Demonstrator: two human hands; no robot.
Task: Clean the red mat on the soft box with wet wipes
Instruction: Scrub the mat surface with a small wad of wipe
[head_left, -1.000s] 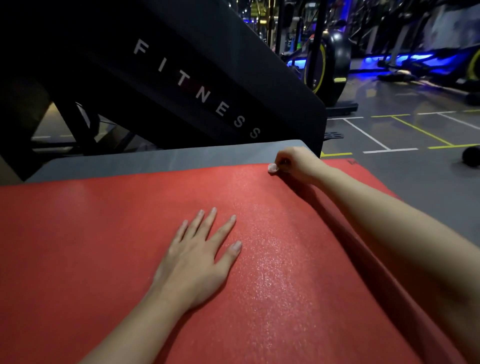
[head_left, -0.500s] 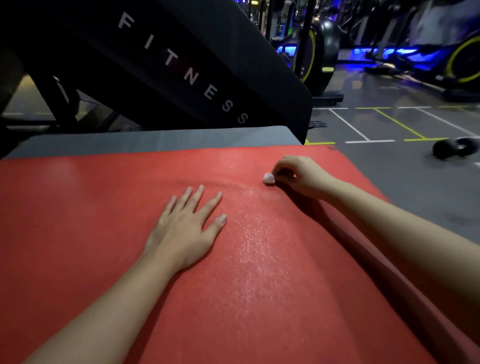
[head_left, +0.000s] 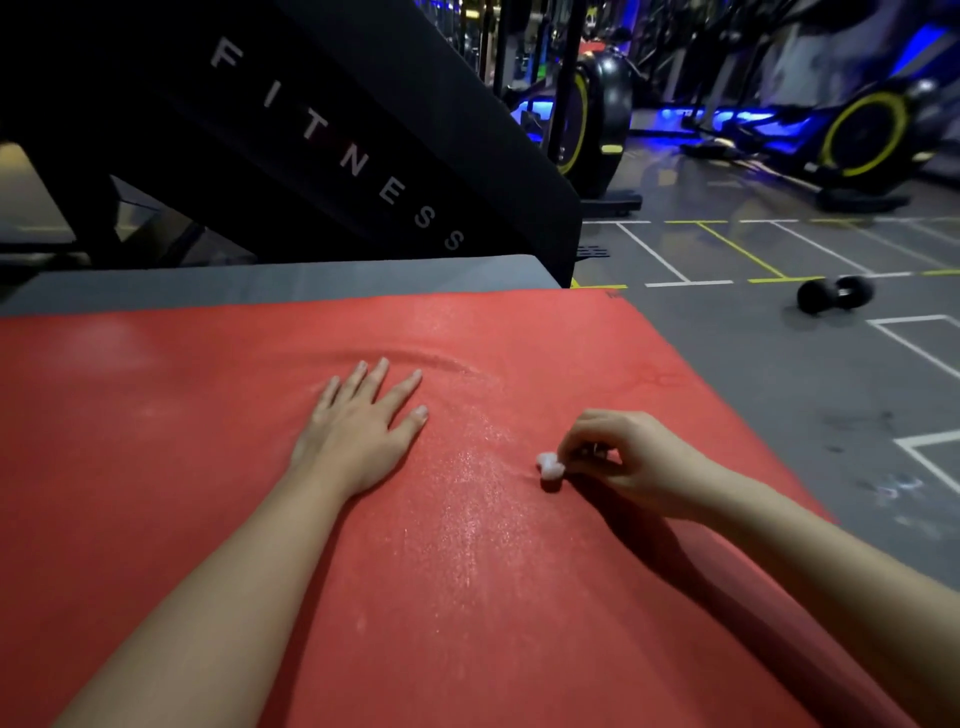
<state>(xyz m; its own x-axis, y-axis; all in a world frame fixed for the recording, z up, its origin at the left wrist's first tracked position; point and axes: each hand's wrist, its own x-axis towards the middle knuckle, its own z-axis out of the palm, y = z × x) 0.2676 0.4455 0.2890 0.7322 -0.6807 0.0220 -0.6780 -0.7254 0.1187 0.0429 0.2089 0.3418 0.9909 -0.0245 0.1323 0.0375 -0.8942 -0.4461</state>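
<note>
The red mat covers the top of the grey soft box, whose bare strip shows along the far edge. A wet, glistening streak runs down the mat's middle. My left hand lies flat on the mat, fingers straight and spread. My right hand is curled near the mat's right side and pinches a small crumpled white wet wipe against the mat. A shallow wrinkle in the mat arcs just beyond my left fingertips.
A black slanted panel lettered FITNESS rises behind the box. To the right is grey gym floor with white and yellow lines, and a black dumbbell lies on it. Exercise bikes stand farther back under blue light.
My right hand has dragged the wipe from the mat's far right corner back toward me along the mat. My left hand has stayed flat on the mat.
</note>
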